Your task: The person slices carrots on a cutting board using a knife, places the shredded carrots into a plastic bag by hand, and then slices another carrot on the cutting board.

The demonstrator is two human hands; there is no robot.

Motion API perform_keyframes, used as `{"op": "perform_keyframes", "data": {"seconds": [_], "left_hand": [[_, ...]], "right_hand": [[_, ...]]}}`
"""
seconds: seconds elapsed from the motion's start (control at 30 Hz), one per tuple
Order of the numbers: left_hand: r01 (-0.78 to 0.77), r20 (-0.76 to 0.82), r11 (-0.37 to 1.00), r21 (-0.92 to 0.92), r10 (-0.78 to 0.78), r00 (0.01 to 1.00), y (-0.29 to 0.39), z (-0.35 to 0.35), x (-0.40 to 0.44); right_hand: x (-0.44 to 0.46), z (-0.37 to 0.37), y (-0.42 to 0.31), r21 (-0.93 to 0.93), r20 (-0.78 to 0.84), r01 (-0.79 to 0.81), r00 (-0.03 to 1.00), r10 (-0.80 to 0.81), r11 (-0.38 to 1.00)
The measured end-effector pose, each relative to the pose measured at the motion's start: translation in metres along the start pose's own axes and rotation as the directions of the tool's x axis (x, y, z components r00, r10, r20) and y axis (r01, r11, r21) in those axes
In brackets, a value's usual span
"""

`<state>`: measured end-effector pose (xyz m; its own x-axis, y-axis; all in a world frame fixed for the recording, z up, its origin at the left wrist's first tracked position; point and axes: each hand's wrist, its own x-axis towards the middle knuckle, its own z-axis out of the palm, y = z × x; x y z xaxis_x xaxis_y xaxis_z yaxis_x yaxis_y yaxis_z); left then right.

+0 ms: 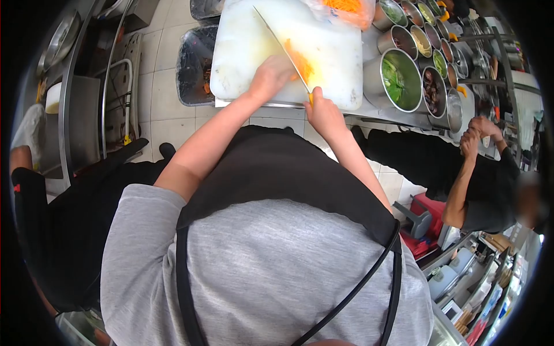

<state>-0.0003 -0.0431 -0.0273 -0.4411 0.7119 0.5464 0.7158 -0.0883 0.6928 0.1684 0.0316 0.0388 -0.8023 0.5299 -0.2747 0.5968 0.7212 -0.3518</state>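
Observation:
My right hand (326, 116) is wrapped round the yellow handle of a long kitchen knife (281, 43). The blade slants up and left across the white cutting board (236, 34). Shredded carrot (301, 64) lies in a small orange heap on the board, partly under and beside the blade. Just left of the blade and the heap is my left hand (271, 78), low over the board; its fingers are smeared by motion, so whether they hold anything does not show.
A plastic bag of shredded carrot (344, 6) sits at the board's far right corner. Metal pots, one with green leaves (393, 79), crowd the right side. A black-lined bin (193, 66) stands left of the board. Co-workers in dark clothes (427, 158) stand on both sides.

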Motion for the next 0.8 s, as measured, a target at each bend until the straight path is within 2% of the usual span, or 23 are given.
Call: {"op": "perform_keyframes", "data": {"seconds": [0.03, 0.1, 0.2, 0.27, 0.33, 0.47, 0.53, 0.67, 0.73, 0.8], "left_hand": [[0.009, 0.012, 1.0, -0.005, -0.009, 1.0, -0.001, 0.0, -0.001], [0.021, 0.025, 1.0, -0.007, -0.021, 0.999, -0.005, 0.002, -0.004], [0.044, 0.009, 0.999, -0.023, -0.044, 0.999, -0.005, 0.003, -0.003], [0.047, 0.026, 0.999, -0.018, -0.047, 0.999, -0.003, 0.002, -0.003], [0.048, 0.014, 0.999, -0.022, -0.047, 0.999, -0.004, 0.003, -0.004], [0.045, 0.019, 0.999, -0.014, -0.045, 0.999, -0.006, 0.003, -0.003], [0.043, 0.026, 0.999, -0.005, -0.043, 0.999, -0.008, 0.003, -0.005], [0.046, -0.003, 0.998, 0.048, -0.046, 0.999, -0.004, 0.003, -0.003], [0.05, -0.009, 0.998, 0.039, -0.05, 0.999, -0.002, 0.003, -0.002], [0.047, -0.019, 0.998, 0.036, -0.047, 0.999, 0.0, 0.001, -0.002]], "right_hand": [[-0.003, -0.011, -0.004, 0.0, -0.001, -0.001, 1.0, 0.001, 1.0], [-0.018, -0.031, -0.015, 0.023, 0.101, -0.045, 0.994, 0.042, 0.999], [-0.042, -0.032, -0.018, 0.0, 0.14, -0.098, 0.985, 0.097, 0.995], [-0.033, -0.008, -0.005, -0.007, 0.129, -0.119, 0.984, 0.119, 0.993], [-0.015, 0.012, 0.009, 0.031, -0.005, 0.005, 1.0, -0.005, 1.0], [0.0, -0.013, -0.009, 0.015, 0.011, -0.02, 1.0, 0.02, 1.0], [-0.017, -0.03, -0.016, 0.045, 0.086, -0.054, 0.995, 0.05, 0.998], [-0.032, -0.018, -0.012, 0.003, 0.127, -0.103, 0.987, 0.102, 0.995], [-0.018, 0.005, 0.003, 0.066, 0.001, -0.01, 1.0, 0.009, 0.998], [-0.005, 0.007, 0.0, 0.063, 0.011, -0.029, 1.0, 0.028, 0.998]]}}
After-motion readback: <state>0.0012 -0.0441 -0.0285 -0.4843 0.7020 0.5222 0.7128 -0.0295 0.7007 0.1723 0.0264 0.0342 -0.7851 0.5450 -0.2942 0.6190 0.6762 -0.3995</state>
